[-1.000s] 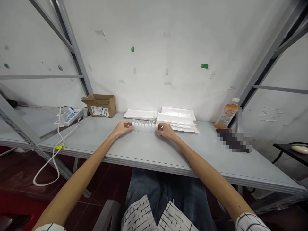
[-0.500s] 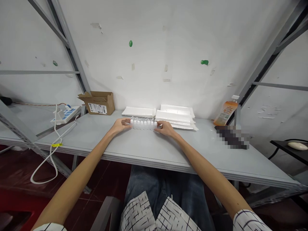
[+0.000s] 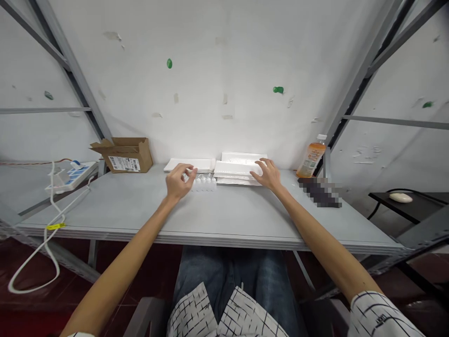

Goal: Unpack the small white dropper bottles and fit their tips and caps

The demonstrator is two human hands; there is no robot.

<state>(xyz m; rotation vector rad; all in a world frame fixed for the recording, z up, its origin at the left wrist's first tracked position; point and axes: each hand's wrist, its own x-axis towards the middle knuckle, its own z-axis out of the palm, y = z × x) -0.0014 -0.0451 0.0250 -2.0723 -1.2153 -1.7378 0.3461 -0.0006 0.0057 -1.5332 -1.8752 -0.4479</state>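
Note:
A row of small white plastic bottles [image 3: 206,184] with thin loops at their caps sits on the table, partly hidden by my left hand. My left hand [image 3: 178,181] hovers at the row's left end, fingers curved and thumb apart, with nothing seen in it. My right hand [image 3: 269,174] is over the right end of a stack of white padded mailers [image 3: 235,169]; its thumb and fingers are spread, and contact with the top one cannot be made out. Another flat white pile of mailers [image 3: 196,164] lies behind the bottles and my left hand.
An opened cardboard box [image 3: 126,157] stands at the back left, with a power strip [image 3: 75,177] and white cable beyond it. At the back right are an orange drink bottle [image 3: 311,157] and a blurred dark item [image 3: 320,192]. The table's front edge [image 3: 224,238] runs before my lap.
Both hands have let go of the bottle row. My right hand has moved right over the mailers, and my left hand has lifted slightly. The view has turned a little to the right.

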